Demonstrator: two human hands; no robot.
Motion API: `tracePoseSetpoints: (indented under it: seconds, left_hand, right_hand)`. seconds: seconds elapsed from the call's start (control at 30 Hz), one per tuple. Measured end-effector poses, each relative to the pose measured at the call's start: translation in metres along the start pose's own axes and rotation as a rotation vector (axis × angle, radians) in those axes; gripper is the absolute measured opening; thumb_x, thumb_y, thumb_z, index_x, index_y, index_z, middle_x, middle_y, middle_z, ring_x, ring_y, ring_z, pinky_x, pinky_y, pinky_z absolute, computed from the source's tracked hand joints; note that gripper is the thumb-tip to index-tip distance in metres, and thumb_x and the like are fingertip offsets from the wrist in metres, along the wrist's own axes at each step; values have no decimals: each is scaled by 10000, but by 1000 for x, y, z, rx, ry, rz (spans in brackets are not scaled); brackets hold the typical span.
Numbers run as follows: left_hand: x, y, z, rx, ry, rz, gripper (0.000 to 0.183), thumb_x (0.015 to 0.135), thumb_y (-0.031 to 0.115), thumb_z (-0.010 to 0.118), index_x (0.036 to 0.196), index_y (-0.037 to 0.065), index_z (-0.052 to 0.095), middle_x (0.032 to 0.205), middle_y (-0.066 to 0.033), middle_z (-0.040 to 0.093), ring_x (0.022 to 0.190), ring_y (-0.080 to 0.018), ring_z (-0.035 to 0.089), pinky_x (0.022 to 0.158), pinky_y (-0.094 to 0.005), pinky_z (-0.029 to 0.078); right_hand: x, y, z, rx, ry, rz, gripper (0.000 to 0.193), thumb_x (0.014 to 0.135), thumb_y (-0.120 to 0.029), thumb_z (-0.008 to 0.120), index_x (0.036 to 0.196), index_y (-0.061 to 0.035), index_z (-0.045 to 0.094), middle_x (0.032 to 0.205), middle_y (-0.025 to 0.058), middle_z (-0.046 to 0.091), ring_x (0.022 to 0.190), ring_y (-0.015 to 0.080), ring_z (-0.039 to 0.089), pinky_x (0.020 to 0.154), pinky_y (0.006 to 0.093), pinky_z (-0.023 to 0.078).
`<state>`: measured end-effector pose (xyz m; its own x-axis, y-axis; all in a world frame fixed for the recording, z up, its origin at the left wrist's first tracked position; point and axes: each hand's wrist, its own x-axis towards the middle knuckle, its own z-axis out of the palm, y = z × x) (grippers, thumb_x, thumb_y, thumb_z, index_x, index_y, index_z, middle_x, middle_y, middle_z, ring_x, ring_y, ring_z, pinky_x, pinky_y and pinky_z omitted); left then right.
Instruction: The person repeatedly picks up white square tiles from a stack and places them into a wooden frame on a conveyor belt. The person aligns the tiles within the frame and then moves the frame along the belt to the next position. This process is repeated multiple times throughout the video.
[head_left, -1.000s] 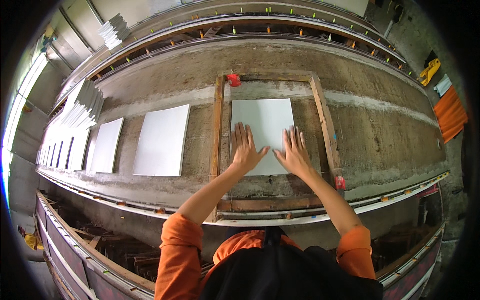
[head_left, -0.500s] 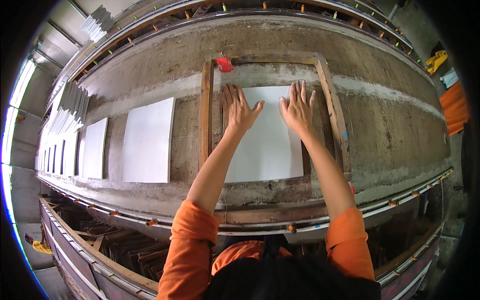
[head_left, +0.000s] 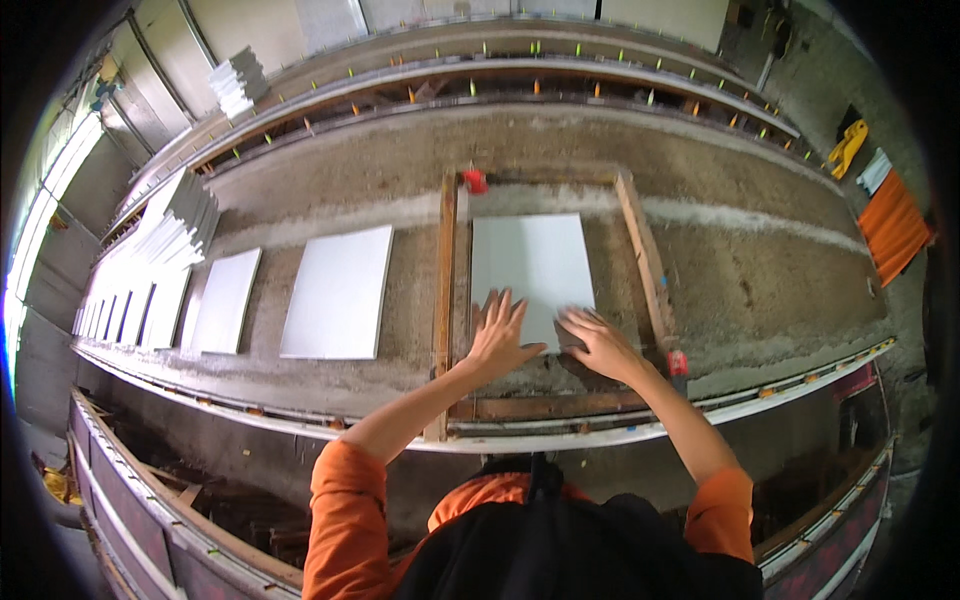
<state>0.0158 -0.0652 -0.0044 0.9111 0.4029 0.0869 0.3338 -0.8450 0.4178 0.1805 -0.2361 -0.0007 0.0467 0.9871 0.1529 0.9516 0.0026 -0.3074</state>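
A white rectangular sheet point(head_left: 532, 250) lies inside a wooden frame point(head_left: 446, 270) on the long brown table. My left hand point(head_left: 497, 338) is over the near left part of the sheet, flat, with its fingers spread. Beside it, my right hand point(head_left: 598, 343) is at the sheet's near right corner, fingers stretched out and slightly blurred. Neither hand grips anything. Whether a see-through layer lies between my palms and the sheet, I cannot tell. Red pieces sit on the frame, a red tab point(head_left: 474, 181) at the far left corner and a red piece point(head_left: 677, 363) at the near right.
To the left lies another white sheet point(head_left: 337, 293), with several more in a row beyond it. A fanned stack of white sheets point(head_left: 183, 222) stands at the far left. A white rail point(head_left: 560, 441) runs along the near table edge. Orange cloth point(head_left: 895, 228) hangs at the right.
Both hands have slid from the far part of the sheet to its near part, toward me. The view has shifted, so more of the far side shows.
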Motion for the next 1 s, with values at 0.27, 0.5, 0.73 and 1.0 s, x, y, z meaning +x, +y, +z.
tracePoseSetpoints:
  seconds: [0.27, 0.5, 0.73, 1.0]
  left_hand:
    - [4, -68, -43, -124, 302, -476, 661, 737, 296, 663, 1248, 32, 338, 1167, -267, 343, 1074, -441, 404, 875, -505, 391]
    - [28, -87, -41, -341, 195, -544, 542, 733, 232, 626, 1156, -6, 386, 1102, -319, 356, 983, -511, 466, 866, -489, 423]
    - [68, -43, -110, -287, 196, -566, 577, 726, 232, 597, 1226, 26, 397, 1189, -336, 331, 983, -465, 518, 891, -443, 431]
    - [110, 103, -31, -382, 426, -412, 741, 712, 198, 621, 1352, 54, 276, 1202, -312, 314, 1058, -450, 444, 938, -428, 385]
  right_hand:
    - [-24, 56, -76, -153, 81, 986, 895, 776, -291, 670, 1418, -72, 86, 1240, 299, 436, 1201, 362, 413, 942, 421, 413]
    - [-18, 102, -71, -75, -114, 935, 912, 763, -260, 676, 1374, 71, 85, 1211, 343, 438, 1137, 404, 458, 929, 416, 416]
    - [4, 113, -173, -79, -29, 805, 802, 756, -235, 658, 1329, 119, 222, 1083, 329, 524, 1012, 398, 540, 863, 413, 434]
    - [-117, 209, -212, -141, 235, 807, 743, 769, -216, 658, 1319, 92, 264, 906, 260, 613, 877, 363, 606, 728, 397, 496]
